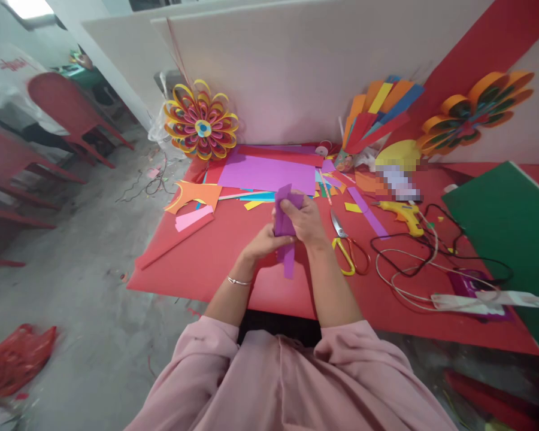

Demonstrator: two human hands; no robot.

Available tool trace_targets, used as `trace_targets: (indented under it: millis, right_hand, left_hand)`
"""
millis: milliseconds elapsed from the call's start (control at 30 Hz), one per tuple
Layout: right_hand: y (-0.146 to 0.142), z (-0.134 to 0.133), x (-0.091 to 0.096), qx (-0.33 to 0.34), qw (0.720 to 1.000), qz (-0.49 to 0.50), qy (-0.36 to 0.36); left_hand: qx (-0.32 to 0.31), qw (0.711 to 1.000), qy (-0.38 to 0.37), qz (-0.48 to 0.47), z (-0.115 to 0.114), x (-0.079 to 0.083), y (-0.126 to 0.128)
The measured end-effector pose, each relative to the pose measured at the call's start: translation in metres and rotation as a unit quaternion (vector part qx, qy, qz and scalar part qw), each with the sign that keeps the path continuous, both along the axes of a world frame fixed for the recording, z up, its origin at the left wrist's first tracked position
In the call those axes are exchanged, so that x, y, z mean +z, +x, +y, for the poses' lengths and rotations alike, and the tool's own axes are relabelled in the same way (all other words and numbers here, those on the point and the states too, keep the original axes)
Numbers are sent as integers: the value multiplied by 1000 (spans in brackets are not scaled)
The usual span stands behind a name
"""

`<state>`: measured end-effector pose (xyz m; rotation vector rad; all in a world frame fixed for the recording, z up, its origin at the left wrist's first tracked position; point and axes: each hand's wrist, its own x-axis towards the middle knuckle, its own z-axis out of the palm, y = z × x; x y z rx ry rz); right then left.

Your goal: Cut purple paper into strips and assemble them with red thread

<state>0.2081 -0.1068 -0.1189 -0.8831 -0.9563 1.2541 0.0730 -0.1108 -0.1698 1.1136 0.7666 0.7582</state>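
Both my hands hold a purple paper strip [285, 224] over the red table [206, 263]. My left hand [265, 242] pinches its lower part from the left, a thin bracelet on that wrist. My right hand [305, 218] grips the upper part, thumb pressed on the paper. The strip looks folded at the top, and its tail hangs down below my hands.
Scissors with yellow handles [347, 245] lie just right of my hands, with a yellow glue gun [402, 212] and tangled cables [413, 263] beyond. Coloured paper sheets [269, 173], paper flowers [200, 121] and a green board [507, 233] surround them. Red chairs [67, 108] stand at left.
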Motion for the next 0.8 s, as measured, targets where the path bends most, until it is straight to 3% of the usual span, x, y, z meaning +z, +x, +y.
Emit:
trace_targets:
  millis: [100,167,267,300,367,400,433,533,600,667,800]
  right_hand:
    - [-13,-12,31,61,995,-53,53]
    - [-19,-15,40,87,990,-72,82]
    - [-21,-15,27,102,987,-84,95]
    - [-19,-13,18,73,990,-89,81]
    - [-8,-12,-5,-52,985,-162,31]
    - [-2,-12,-17,-118,962,-246,-12]
    - [4,-12,-27,-170,922,-341,-68]
    - [12,-17,-48,-147,783,-576,-184]
    - [7,-20,-52,-107,711,-664,-205]
    - [0,-21,-53,-70,676,-707,-195]
    - [-5,-24,-49,-4,683,-715,-149]
  left_hand:
    - [29,999,36,10,0,11,-15]
    - [50,997,51,8,1,20,-26]
    - [63,997,52,13,0,25,-37]
    - [57,997,46,14,-1,23,-38]
    - [55,998,23,-1,-3,15,-37]
    - [72,997,8,-22,-3,10,-34]
    - [93,995,-10,-42,-2,5,-31]
    - [147,984,-77,-58,4,-6,-22]
    - [166,977,-121,-53,11,-10,-20]
    - [191,966,-160,-75,16,-12,-22]
    - [191,943,-249,-114,17,-15,-32]
